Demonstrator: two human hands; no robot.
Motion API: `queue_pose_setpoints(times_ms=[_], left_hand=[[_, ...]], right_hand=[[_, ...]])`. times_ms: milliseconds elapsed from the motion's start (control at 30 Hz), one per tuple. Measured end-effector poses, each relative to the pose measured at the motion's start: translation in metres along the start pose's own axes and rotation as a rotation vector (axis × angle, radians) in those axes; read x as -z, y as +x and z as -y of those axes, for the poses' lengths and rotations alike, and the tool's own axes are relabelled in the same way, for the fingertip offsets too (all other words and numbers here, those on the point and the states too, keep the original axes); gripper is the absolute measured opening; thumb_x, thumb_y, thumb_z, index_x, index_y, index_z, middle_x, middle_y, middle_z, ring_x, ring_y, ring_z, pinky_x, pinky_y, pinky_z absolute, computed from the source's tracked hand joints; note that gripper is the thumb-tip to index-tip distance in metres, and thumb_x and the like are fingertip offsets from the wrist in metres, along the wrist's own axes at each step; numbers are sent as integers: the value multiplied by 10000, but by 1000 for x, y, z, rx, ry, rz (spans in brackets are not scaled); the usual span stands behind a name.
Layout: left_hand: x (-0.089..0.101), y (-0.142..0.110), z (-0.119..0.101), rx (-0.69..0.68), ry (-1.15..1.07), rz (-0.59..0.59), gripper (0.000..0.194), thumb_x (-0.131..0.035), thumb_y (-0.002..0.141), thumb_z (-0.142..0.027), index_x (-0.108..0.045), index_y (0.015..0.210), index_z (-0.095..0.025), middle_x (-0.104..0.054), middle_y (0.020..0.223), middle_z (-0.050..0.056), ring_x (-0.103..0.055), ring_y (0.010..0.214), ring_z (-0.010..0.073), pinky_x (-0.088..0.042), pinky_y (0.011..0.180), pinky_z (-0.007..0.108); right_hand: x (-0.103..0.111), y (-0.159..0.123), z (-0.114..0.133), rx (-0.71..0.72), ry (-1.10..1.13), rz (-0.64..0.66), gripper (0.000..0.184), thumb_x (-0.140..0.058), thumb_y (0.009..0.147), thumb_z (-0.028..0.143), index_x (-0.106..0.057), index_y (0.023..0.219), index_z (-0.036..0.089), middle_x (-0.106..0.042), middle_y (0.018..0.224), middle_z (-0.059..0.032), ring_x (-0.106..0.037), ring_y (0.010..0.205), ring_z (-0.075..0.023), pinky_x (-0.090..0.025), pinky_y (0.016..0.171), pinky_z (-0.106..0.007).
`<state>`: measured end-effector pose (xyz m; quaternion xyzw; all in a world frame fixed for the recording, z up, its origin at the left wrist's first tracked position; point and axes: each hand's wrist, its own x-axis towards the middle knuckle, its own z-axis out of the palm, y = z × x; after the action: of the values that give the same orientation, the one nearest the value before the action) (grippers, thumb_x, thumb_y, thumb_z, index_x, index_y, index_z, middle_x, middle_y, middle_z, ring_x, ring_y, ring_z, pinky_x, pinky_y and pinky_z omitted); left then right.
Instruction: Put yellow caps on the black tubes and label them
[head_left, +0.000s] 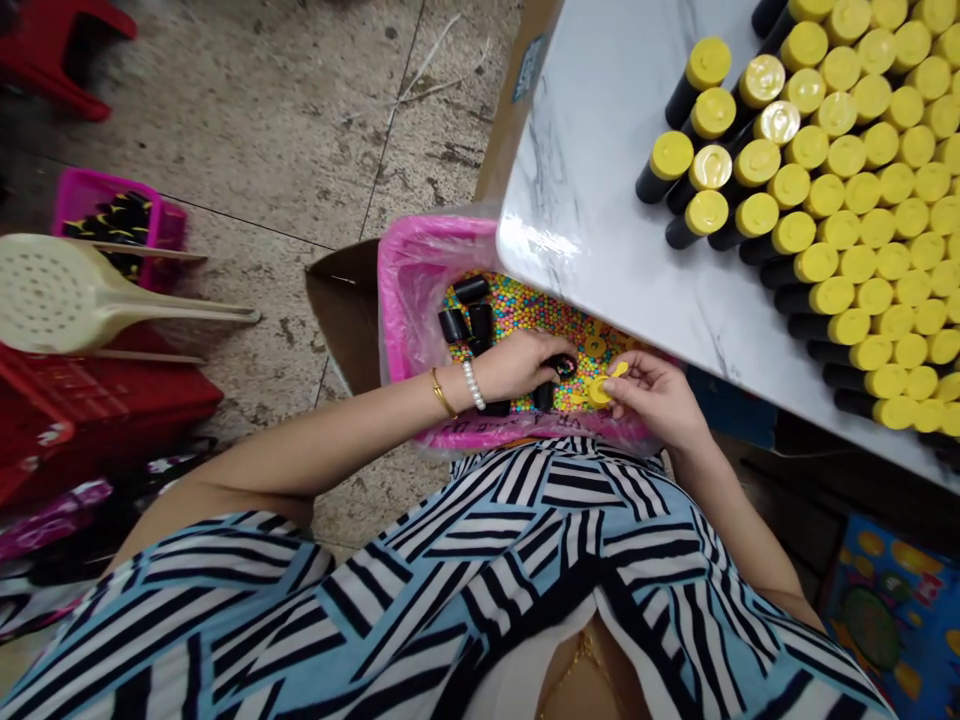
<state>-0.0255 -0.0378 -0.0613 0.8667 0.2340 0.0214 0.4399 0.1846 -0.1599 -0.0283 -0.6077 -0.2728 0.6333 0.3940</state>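
Observation:
My left hand, with a pearl bracelet and a gold bangle at the wrist, grips a small black cylindrical container. Its open mouth faces up and shows some colored beads inside. Close beside it, my right hand pinches a yellow cap with a small tab; cap and container are apart. Both hands are over a pink tub lined with clear plastic. Small multicolored beads fill it. Several black containers lie on the beads at the left, and more yellow caps lie near my right hand.
A white marbled table overhangs the tub at the right. Rows of yellow-capped black containers stand on it. On the left are a pale stool, a red crate and a pink basket. Cardboard lies against the tub.

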Motion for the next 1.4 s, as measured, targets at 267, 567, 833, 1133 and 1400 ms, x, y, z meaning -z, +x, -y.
queue_pose_setpoints(times_ms=[267,567,833,1133,1400], left_hand=[[-10,-3,0,-20,31,-75,294,-638,855,-110,-663,1145,-152,-708,1088,106,-665,1046,224,-513,930,327],[-12,-2,13,65,-251,-57,411,-653,813,-108,-662,1214,-199,-746,944,2,-682,792,134,-506,757,223],[-13,-3,9,23,-114,-103,395,-699,826,-144,-684,1219,-177,-773,979,42,-725,860,176,-533,824,267],[44,6,-56,-370,22,-467,276,-614,940,-214,-666,1208,-173,-740,1191,102,-686,1123,195,-524,1020,349],[68,53,-58,-315,-55,-471,265,-693,864,-165,-723,1127,-184,-782,958,27,-718,830,129,-530,785,231]], right_hand=[[-3,-13,-1,178,-207,-114,236,-842,745,385,-732,819,190,-699,806,-16,-571,619,-107,-494,571,-232],[-1,-13,-10,17,-178,-23,339,-796,783,498,-682,863,189,-687,655,-12,-629,542,-150,-526,540,-265],[-5,1,-22,219,-831,-230,200,-780,771,306,-667,901,206,-659,737,23,-605,643,-148,-483,641,-269],[-8,-33,59,424,-215,-272,217,-849,782,344,-774,952,233,-766,884,-28,-700,698,-162,-600,661,-286],[-3,14,89,384,-98,-299,326,-889,731,362,-691,938,207,-724,730,4,-668,537,-141,-566,482,-243]])
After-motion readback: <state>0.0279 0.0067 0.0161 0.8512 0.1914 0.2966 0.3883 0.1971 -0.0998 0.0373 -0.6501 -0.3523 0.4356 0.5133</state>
